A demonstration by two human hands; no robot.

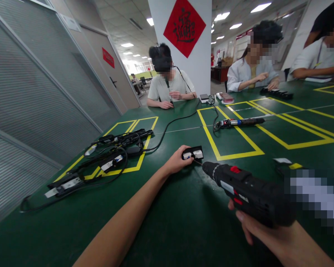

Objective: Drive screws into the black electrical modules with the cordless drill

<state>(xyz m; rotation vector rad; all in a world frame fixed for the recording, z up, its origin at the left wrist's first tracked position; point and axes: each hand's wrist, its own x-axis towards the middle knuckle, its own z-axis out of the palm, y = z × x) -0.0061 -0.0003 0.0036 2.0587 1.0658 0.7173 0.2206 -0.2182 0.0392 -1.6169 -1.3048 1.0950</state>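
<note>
With my right hand (pixel 261 226) I grip a black cordless drill (pixel 247 189) by its handle, fingers wrapped round it. The drill points left and away from me, and its thin bit reaches the near side of a small black box-like part (pixel 199 152) with white pieces inside. Whether the bit touches the part or a screw is too small to tell. My left hand (pixel 178 161) is closed round the left end of that part and holds it at the table. The palm side of my right hand is hidden behind the drill.
Several black assemblies with cables (pixel 119 148) lie on the left of the green table (pixel 167 207). Beyond the part lies a tool with a blue band (pixel 239 122), among yellow tape outlines (pixel 241 154). Co-workers sit across the table. A blurred object (pixel 317 189) is at right.
</note>
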